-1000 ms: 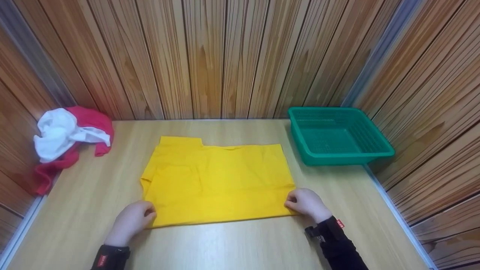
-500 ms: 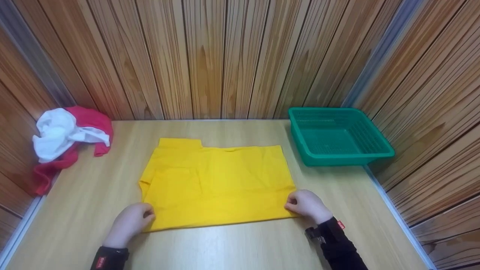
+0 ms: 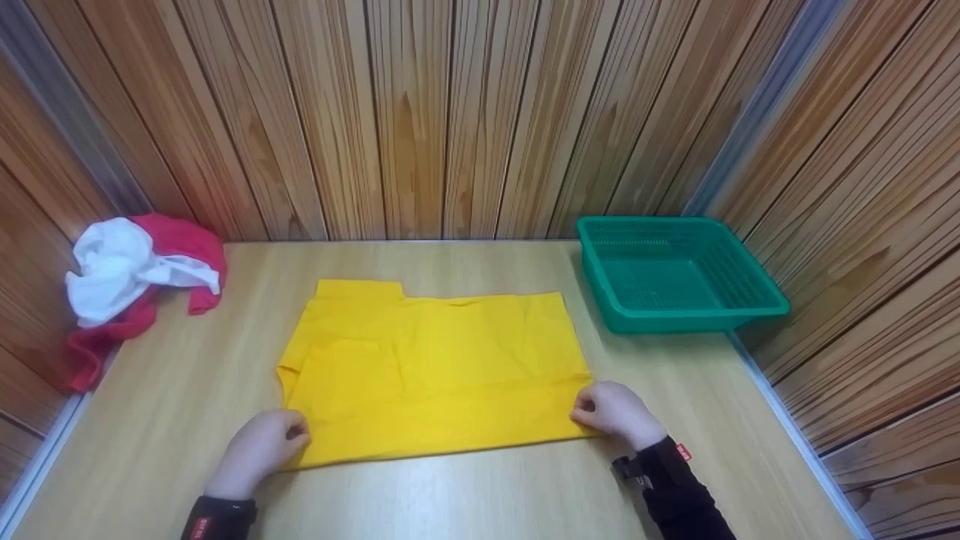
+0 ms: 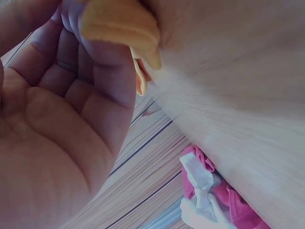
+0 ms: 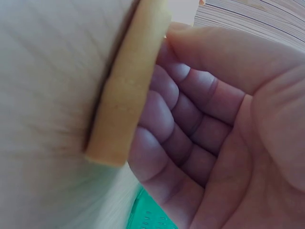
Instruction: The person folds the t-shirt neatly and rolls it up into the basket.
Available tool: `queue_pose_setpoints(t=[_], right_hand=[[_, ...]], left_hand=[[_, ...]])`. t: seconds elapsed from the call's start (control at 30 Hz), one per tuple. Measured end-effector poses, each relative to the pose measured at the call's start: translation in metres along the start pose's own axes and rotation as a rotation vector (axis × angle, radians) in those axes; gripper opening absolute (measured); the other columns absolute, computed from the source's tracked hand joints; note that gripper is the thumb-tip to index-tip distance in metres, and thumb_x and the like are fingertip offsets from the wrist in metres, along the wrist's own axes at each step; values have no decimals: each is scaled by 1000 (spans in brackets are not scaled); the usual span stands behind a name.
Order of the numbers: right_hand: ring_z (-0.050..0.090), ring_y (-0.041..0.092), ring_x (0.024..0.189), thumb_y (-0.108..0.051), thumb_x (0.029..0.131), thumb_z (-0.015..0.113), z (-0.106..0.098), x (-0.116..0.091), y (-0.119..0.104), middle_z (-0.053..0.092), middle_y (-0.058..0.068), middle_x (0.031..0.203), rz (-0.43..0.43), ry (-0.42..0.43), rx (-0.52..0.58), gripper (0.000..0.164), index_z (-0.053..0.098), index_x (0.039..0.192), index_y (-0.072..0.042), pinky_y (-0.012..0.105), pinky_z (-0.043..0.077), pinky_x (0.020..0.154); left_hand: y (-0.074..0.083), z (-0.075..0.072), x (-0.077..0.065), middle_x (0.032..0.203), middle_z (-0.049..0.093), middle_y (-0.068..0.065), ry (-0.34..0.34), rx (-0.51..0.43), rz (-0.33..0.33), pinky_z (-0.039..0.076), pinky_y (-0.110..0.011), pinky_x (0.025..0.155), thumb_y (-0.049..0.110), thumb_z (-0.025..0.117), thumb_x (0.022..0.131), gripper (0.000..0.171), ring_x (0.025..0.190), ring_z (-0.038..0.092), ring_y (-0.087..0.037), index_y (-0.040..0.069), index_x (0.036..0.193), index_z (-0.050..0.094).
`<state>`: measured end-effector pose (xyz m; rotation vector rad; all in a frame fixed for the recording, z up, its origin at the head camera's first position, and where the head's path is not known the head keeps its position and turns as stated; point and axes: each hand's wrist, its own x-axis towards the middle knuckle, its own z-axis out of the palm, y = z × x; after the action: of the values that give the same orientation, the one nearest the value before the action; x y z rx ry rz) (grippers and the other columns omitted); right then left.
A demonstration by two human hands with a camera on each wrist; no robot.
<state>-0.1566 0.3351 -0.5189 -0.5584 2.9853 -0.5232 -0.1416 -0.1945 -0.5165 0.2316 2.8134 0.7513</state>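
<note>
A yellow T-shirt [image 3: 450, 367] lies folded flat on the table, its long near edge running between my hands. My left hand [image 3: 262, 446] pinches the near left corner between thumb and fingers. At the near right corner, my right hand [image 3: 619, 412] pinches the cloth the same way. In the left wrist view, a yellow fold [image 4: 119, 21] of the shirt sits at the fingers, above the bare palm. The right wrist view shows a thick layered edge [image 5: 126, 90] of the shirt along the curled fingertips, close over the tabletop.
A green plastic basket [image 3: 697, 311] stands at the back right, beside the wood-panelled wall [image 3: 862, 225]. At the left wall a white cloth [image 3: 112, 270] lies heaped on a red cloth [image 3: 191, 247]. Bare wooden tabletop [image 3: 450, 502] shows in front of the shirt.
The shirt has slid slightly toward me, its left side also a little leftward. Both hands keep their pinch on its near corners.
</note>
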Motion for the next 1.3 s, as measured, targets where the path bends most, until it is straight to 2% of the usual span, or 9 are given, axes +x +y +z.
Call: queue_pose_setpoints(t=[0.17,0.6,0.77,0.93,1.17,1.3], right_hand=[[43,11,59,-17,80,73,1,-1,2,47,-12,62,-17,6,-2,19,60,66,-17,28,36,59],[43,9,59,-16,80,73,1,-2,4,48,-12,62,-56,18,5,19,61,66,-16,28,37,58],[42,8,58,-16,80,73,1,-2,4,48,-13,62,-45,16,6,19,60,66,-17,27,37,58],[42,9,58,-17,81,73,1,-3,4,47,-13,61,-20,-13,2,20,61,66,-17,27,37,58],[41,9,57,-16,81,73,-1,-5,2,46,-12,61,-37,-16,28,21,60,66,-15,27,36,57],[40,8,56,-17,83,73,-4,-3,1,44,-12,60,-38,-35,55,22,60,66,-14,27,35,56]], left_hand=[[-1,2,-1,72,57,2,17,-1,22,42,-39,66,8,73,83,11,68,49,-18,12,76,65],[-2,3,-3,71,57,2,-8,-22,10,42,-38,65,9,73,84,11,67,49,-17,12,77,65],[-2,3,-4,71,58,3,16,-31,39,43,-38,65,9,73,83,12,67,50,-16,12,76,64],[-2,2,-5,72,58,3,-2,-38,30,43,-38,66,9,72,83,11,67,50,-16,13,76,65],[-6,5,-5,72,57,3,20,-29,59,43,-38,65,8,73,82,12,67,49,-16,12,76,64],[-3,2,-3,71,56,3,-26,-4,39,41,-38,64,10,73,83,12,67,48,-17,13,76,64]])
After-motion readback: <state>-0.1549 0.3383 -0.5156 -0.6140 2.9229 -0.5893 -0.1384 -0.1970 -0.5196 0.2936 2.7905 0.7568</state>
